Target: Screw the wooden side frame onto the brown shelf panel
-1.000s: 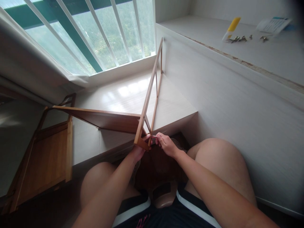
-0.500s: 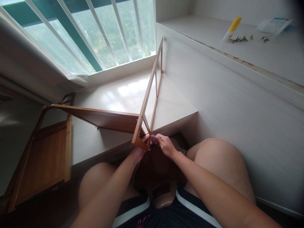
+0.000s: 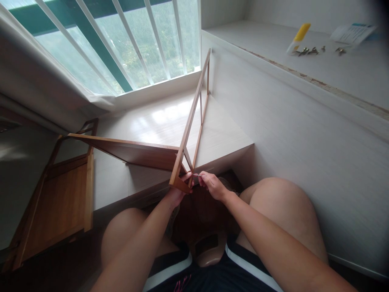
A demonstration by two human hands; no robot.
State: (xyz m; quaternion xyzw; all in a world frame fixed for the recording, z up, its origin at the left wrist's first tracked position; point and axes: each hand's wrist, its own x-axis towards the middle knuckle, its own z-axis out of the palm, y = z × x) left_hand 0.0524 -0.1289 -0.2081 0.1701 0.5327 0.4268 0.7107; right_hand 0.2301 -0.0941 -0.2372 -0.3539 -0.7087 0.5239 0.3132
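Observation:
My left hand (image 3: 176, 195) is wrapped round the near lower corner of a narrow wooden frame (image 3: 190, 115), partly hidden behind it. A thin metal rod-like tool (image 3: 197, 175) is pinched in the fingers of my right hand (image 3: 213, 186). Its tip meets the frame's corner beside my left fingertips; the exact contact point is too small to make out. The frame leans away from me over a pale ledge, its far end near the wall. A brown wooden panel (image 3: 142, 156) extends left from the frame near my left hand.
Another wooden piece (image 3: 65, 198) with a slatted-looking panel stands at left. On the raised shelf (image 3: 261, 44) at right lie a yellow-capped tube (image 3: 299, 38), several small metal screws (image 3: 310, 51) and a clear plastic packet (image 3: 352, 33). A barred window (image 3: 136, 44) is ahead.
The view has shifted very slightly. My right hand has turned a little around the tool, while my left hand keeps its hold on the frame's corner.

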